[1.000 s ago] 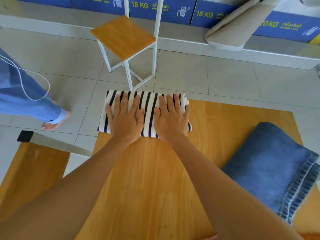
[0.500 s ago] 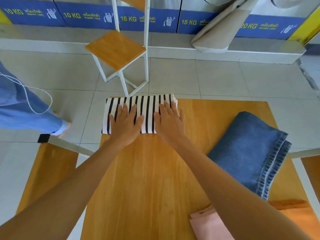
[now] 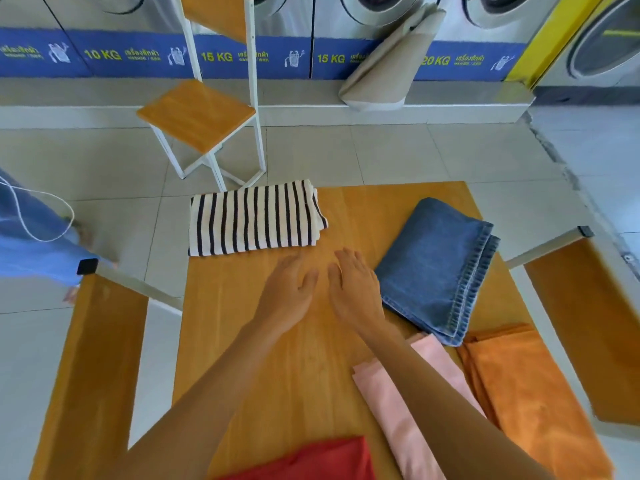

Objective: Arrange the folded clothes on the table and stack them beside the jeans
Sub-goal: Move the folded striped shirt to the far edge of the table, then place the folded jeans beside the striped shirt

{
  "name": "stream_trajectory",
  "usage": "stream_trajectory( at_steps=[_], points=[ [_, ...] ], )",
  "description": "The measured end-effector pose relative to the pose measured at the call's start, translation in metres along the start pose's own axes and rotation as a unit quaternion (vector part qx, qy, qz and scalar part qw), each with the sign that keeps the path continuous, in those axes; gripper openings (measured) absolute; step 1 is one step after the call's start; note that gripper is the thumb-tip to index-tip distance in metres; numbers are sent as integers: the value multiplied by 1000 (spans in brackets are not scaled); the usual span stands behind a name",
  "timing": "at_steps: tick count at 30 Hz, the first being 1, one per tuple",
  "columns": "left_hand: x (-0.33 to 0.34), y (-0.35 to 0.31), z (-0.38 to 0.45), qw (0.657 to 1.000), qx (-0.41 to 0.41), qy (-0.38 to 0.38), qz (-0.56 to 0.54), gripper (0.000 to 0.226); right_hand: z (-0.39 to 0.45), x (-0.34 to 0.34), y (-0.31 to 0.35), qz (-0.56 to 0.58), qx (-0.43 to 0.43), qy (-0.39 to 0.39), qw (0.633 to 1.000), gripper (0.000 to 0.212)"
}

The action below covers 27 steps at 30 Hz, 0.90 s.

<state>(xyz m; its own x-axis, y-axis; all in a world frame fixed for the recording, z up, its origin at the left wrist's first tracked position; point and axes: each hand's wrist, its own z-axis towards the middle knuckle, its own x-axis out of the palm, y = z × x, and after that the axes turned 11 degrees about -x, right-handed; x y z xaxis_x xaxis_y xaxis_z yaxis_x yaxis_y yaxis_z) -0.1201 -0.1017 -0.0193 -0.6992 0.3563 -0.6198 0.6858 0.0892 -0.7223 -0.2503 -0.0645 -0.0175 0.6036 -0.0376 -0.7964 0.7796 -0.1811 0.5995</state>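
At the far left edge a person in blue clothing [image 3: 24, 244] stands on the tiled floor, a white cord [image 3: 41, 216] looping across the fabric. Next comes a wooden bench [image 3: 93, 358] with a white metal frame, running alongside the table's left side. Behind it, on the floor, stands a chair [image 3: 197, 116] with a wooden seat and white legs, just beyond the table's far edge.

The wooden table [image 3: 277, 375] carries all the laundry. At its far left corner lies the folded striped shirt [image 3: 254, 218], black on white, its left end hanging over the table edge. Nearer the viewer, the left hand [image 3: 289, 292] and right hand [image 3: 353, 289] hover side by side over bare wood, palms down, fingers loosely spread, holding nothing; the left fingertips are slightly blurred. At the near edge a red cloth [image 3: 311, 460] shows partly. Under the right forearm lies a folded pink cloth [image 3: 388, 400], and to its right a folded orange cloth [image 3: 519, 386]. The folded jeans [image 3: 436, 265] sit just beside the right hand, touching the pink and orange pieces at their near corner.

A second bench [image 3: 585, 323] flanks the right side. Along the back wall run washing machines [image 3: 381, 15], with a beige rolled sheet [image 3: 388, 64] leaning against them.
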Motion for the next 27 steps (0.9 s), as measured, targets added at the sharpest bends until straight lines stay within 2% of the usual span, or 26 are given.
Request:
stream_trajectory(
  at_steps=[6,12,14,17,18,22,25,27],
  points=[
    [19,-15,-22,994,-69,80,-30,52,-24,-33,-21,-7,11,-42,999,41],
    [45,-36,-33,987,-94,110,-68,49,-28,-65,-53,-4,10,-59,998,42],
    [58,-47,-33,985,-109,115,-70,41,-26,-75,-65,-6,5,-60,998,43],
    [81,-62,-30,978,-154,109,-85,17,-18,-92,-88,-23,-2,-48,999,47],
    [90,-66,-28,975,-175,105,-93,18,-14,-99,-97,-33,-3,-44,998,48],
    [126,-80,-27,956,-248,69,-143,52,14,-131,-138,-82,-2,-14,997,53],
    [148,-85,-23,939,-267,32,-216,51,47,-153,-171,-135,4,5,991,58],
    [157,-88,-18,930,-281,17,-236,54,68,-164,-193,-163,6,20,986,68]
  ],
)
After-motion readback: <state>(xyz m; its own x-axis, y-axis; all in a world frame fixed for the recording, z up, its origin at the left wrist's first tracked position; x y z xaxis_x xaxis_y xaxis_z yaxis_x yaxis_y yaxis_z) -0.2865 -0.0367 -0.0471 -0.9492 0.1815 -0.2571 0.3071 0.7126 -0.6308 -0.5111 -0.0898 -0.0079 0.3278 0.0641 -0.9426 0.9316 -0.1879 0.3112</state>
